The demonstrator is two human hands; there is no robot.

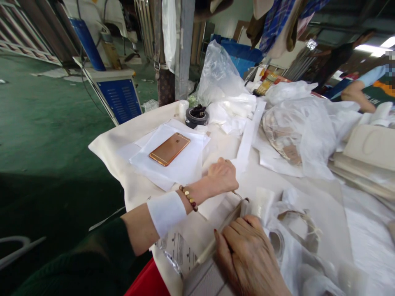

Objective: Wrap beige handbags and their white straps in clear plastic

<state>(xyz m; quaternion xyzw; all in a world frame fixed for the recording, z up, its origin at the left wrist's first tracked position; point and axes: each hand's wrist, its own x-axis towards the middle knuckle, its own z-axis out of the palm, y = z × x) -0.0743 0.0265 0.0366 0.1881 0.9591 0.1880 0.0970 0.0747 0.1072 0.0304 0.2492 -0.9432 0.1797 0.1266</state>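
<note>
My left hand (224, 176) is closed in a fist above the covered table. A thin curved strip (240, 196) runs from under its fingers toward the top of a cream, bag-like item (206, 279). What the strip is made of is too blurred to tell. Over the upper edge of that item, my right hand (248, 250) is curled, the thumb on the left side and the other fingers bent. Both hands hide part of the item. A silver printed packet (179, 251) lies against its left side.
A gold phone (169, 149) rests on white sheets (188, 170). Behind it sits a black tape roll (196, 117). Clear plastic bags (308, 127) and a stack of cream pieces (370, 152) fill the right side. A person's arm (358, 95) shows at the far right.
</note>
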